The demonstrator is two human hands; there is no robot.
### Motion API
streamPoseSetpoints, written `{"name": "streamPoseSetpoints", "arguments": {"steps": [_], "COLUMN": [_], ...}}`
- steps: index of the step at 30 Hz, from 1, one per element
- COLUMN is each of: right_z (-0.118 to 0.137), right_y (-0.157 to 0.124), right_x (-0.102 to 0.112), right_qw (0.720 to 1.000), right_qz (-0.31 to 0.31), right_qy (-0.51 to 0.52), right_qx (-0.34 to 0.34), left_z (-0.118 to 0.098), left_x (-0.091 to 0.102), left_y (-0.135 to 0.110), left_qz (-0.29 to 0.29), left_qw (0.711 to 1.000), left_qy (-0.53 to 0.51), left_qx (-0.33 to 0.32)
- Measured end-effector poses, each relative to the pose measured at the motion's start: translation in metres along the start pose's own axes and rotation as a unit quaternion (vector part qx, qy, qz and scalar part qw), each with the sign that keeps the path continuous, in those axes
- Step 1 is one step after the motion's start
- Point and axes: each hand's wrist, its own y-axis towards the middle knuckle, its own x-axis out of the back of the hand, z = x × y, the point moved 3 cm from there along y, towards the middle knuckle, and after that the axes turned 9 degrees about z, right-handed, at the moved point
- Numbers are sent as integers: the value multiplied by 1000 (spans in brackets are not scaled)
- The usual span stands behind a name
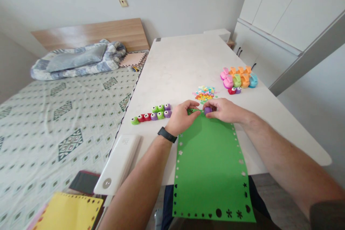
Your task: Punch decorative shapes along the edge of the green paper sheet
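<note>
A green sheet of paper point(211, 161) with punched shapes along its borders lies partly on the table and hangs over its front edge. At the sheet's far edge, my right hand point(222, 110) grips a small purple craft punch point(207, 110). My left hand point(184, 115), with a black band on the wrist, pinches the same edge just left of the punch. Beyond both hands is a pile of colourful paper cut-outs point(205, 93). To the left stand rows of small green, red and purple punches point(153, 116).
Larger pink, orange, green and blue punches point(244, 80) stand at the right with two small ones. A long white device point(118, 165) lies at the table's left edge. Below it is a yellow punched sheet point(67, 212). A bed point(88, 100) adjoins the white table point(185, 61).
</note>
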Motion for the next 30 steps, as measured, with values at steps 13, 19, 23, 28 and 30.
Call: {"name": "streamPoseSetpoints", "arguments": {"steps": [13, 19, 23, 28, 30], "right_z": [1, 5, 13, 20, 21], "right_y": [1, 1, 0, -1, -1], "right_x": [-9, -10, -10, -10, -11], "right_qw": [1000, 999, 999, 998, 998], "right_qz": [-16, -19, -24, -27, -24], "right_qy": [10, -10, -29, -41, -38], "right_qx": [21, 28, 39, 38, 40], "left_z": [-22, -20, -15, -7, -6], "left_x": [-1, -3, -12, -16, -16], "left_y": [-9, -8, -6, -3, -2], "left_qz": [-26, -27, 32, 55, 62], "left_qw": [969, 960, 959, 959, 961], "left_qy": [211, 237, 249, 262, 252], "left_qx": [-126, -145, -131, -90, -91]}}
